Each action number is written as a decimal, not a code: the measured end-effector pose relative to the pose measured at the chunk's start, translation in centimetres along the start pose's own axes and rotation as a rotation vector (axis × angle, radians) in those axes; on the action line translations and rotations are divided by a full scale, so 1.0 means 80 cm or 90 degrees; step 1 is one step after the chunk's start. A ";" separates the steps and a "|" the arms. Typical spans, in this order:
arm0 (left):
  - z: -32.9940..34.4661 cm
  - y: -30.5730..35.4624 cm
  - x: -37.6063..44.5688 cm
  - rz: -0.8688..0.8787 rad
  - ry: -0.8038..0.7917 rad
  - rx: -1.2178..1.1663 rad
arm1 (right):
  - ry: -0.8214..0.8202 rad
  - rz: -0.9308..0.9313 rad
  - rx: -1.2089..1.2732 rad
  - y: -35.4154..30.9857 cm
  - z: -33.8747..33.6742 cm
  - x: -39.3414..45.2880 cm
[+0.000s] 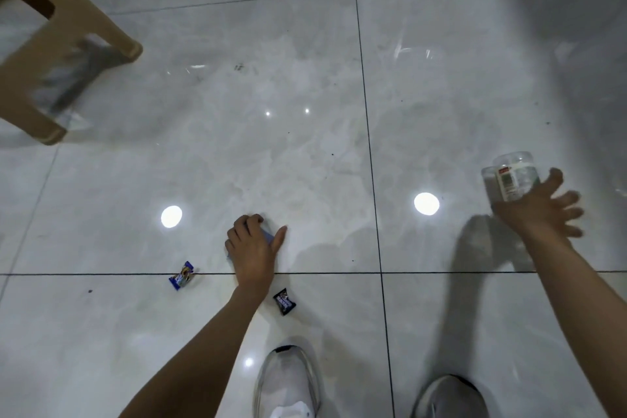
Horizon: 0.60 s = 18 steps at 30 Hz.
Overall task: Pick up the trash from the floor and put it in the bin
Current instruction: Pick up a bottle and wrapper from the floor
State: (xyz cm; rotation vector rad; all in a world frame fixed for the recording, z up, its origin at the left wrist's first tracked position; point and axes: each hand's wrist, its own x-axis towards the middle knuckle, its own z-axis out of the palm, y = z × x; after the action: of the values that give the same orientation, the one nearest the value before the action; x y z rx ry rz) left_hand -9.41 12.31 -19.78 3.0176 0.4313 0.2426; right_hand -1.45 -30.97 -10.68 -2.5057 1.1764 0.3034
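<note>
On the glossy grey tiled floor (305, 78), the left hand (252, 248) curls its fingers around a small pale blue wrapper (266, 235). The right hand (539, 210), fingers spread, touches a clear plastic bottle (510, 176); grip uncertain. A blue candy wrapper (182, 275) and a black candy wrapper (284, 301) lie beside the left wrist.

Glossy pale marble-look floor tiles (305, 78) with dark grout; a tan, perhaps plastic, stool (30, 27) upper left.

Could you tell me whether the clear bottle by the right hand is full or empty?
Empty, apparently: the clear bottle shows only floor through its walls.
</note>
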 end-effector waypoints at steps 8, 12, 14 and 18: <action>-0.022 0.013 0.046 0.020 -0.105 -0.185 | -0.011 -0.081 0.013 -0.002 0.024 -0.027; -0.037 0.043 0.089 0.017 -0.120 -0.232 | -0.027 -0.163 0.042 -0.034 0.033 -0.037; -0.053 0.065 0.113 -0.022 -0.124 -0.328 | -0.044 -0.212 0.058 -0.061 0.036 -0.039; -0.102 0.106 0.167 -0.077 -0.100 -0.431 | -0.077 -0.292 0.086 -0.125 0.019 -0.046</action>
State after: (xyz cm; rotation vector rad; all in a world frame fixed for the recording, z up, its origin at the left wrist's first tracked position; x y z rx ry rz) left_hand 4.17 8.47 -8.90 2.3204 0.4106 0.1098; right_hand 3.91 -21.83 -8.58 -2.5054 0.5332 0.2384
